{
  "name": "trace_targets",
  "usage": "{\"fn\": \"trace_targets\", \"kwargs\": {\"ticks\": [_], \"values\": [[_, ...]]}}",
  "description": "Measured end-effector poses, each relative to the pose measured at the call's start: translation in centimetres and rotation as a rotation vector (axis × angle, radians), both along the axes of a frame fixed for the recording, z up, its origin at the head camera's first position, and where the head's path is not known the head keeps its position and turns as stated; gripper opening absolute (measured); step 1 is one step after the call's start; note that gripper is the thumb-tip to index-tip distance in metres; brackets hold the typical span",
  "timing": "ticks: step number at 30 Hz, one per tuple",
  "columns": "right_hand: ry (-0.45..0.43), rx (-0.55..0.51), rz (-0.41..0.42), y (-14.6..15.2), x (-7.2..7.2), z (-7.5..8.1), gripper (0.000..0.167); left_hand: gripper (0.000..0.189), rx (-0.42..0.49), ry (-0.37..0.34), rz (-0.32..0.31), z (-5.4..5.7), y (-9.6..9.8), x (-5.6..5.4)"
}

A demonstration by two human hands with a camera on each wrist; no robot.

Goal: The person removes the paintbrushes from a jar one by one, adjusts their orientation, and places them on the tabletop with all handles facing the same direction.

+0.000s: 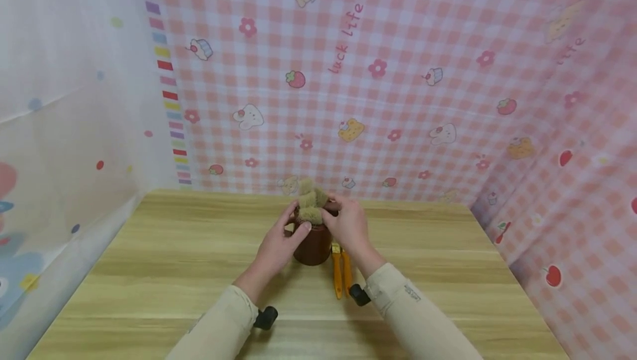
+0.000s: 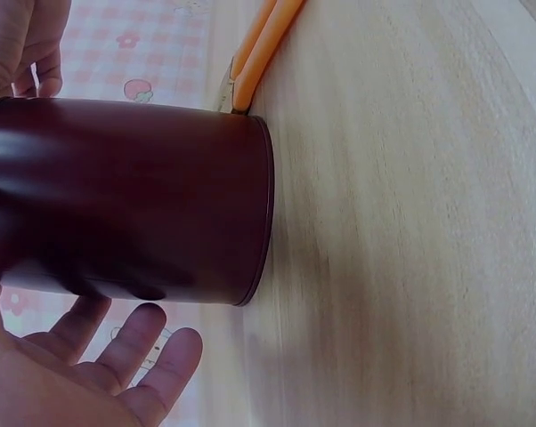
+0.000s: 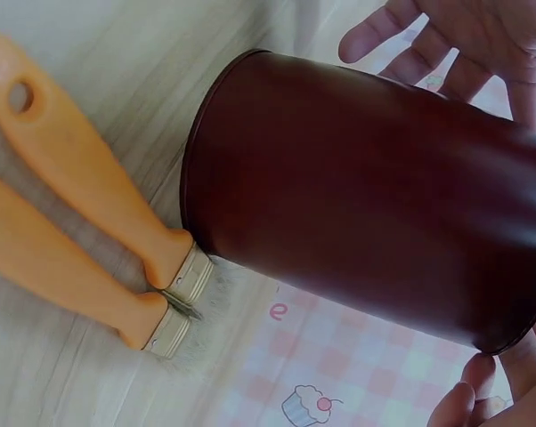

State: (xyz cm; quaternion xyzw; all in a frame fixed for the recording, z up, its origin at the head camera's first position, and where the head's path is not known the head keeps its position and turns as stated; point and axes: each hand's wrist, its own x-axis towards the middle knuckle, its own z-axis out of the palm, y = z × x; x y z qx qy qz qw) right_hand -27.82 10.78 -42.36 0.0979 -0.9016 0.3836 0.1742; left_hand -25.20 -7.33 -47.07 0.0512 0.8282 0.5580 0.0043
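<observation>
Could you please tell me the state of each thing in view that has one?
Dark red container: upright on the table.
Tan fuzzy thing: partly inside the container, sticking up above its rim.
Two orange-handled brushes: lying side by side, bristle ends near the container's base.
Left hand: at the rim, fingers spread.
Right hand: thumb at the fuzzy thing; grip unclear.

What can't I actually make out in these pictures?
Inside of the brown cylindrical container: head view, blocked by fuzzy tan material.
Whether the right hand pinches that material: head view, too small.
Handle end of the lower orange-handled brush: right wrist view, cut off by left edge.
Lettering on the right sleeve: head view, too small.
</observation>
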Motion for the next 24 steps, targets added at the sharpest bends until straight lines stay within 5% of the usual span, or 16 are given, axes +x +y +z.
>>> {"fn": "trace_targets", "kwargs": {"ticks": [10, 24], "values": [[-0.097, -0.17, -0.041, -0.1, -0.1, 0.6, 0.06, 0.073, 0.014, 0.004, 0.003, -0.1, 0.0, -0.1], [0.008, -0.638, -0.032, 5.9, -1.0, 6.3, 0.06, 0.064, 0.029, 0.051, -0.009, -0.2, -0.1, -0.3]]}}
